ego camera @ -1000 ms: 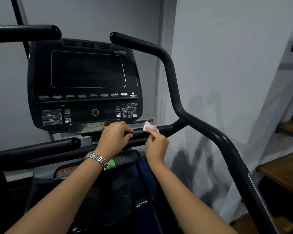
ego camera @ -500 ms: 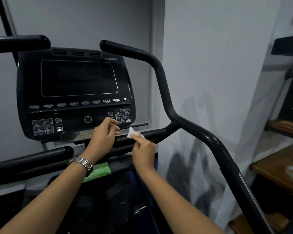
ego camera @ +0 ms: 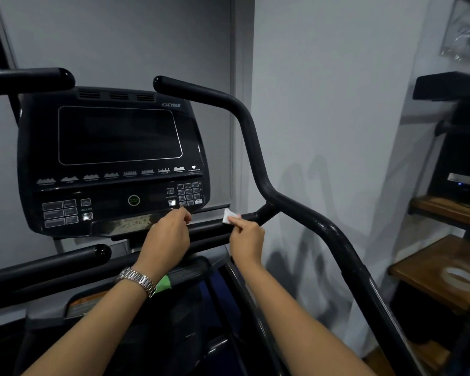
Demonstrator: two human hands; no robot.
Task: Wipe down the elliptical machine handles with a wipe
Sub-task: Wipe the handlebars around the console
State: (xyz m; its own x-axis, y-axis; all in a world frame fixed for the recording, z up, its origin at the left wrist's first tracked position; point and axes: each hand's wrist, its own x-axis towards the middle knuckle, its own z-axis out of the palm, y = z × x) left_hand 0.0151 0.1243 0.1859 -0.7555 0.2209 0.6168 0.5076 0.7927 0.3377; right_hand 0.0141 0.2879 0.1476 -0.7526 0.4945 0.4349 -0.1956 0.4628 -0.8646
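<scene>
**Pinching a scrap of wipe at the crossbar: easy to drop, easy to miss spots**

From where I stand, the right hand [ego camera: 246,236] pinches a small folded white wipe [ego camera: 228,215] between thumb and fingertips. It holds the wipe just at the top of the short crossbar handle [ego camera: 206,227], near where that bar joins the long right handle [ego camera: 255,147]. Whether the wipe actually touches the bar I can't make out. The left hand [ego camera: 166,234] sits with fingers curled at the lower edge of the console [ego camera: 114,164], right under the keypad [ego camera: 187,194]. I can't tell whether it grips anything or merely rests there.

The trouble I'd expect starts with the hold. The wipe is small and caught by one edge, so a firm stroke along the bar could drag it out of the pinch and drop it into the dark of the machine below. A pinched wipe also covers only a strip of a round bar, so the underside and back could go unwiped unless it is wrapped around.

The left fingers are close enough to the keypad that a slip could press a button. The long right handle looks scuffed and patchy lower down, and a wipe this small may be spent before it gets there. A green packet [ego camera: 163,284] shows just behind the left wrist, which I take to be spare wipes.
</scene>
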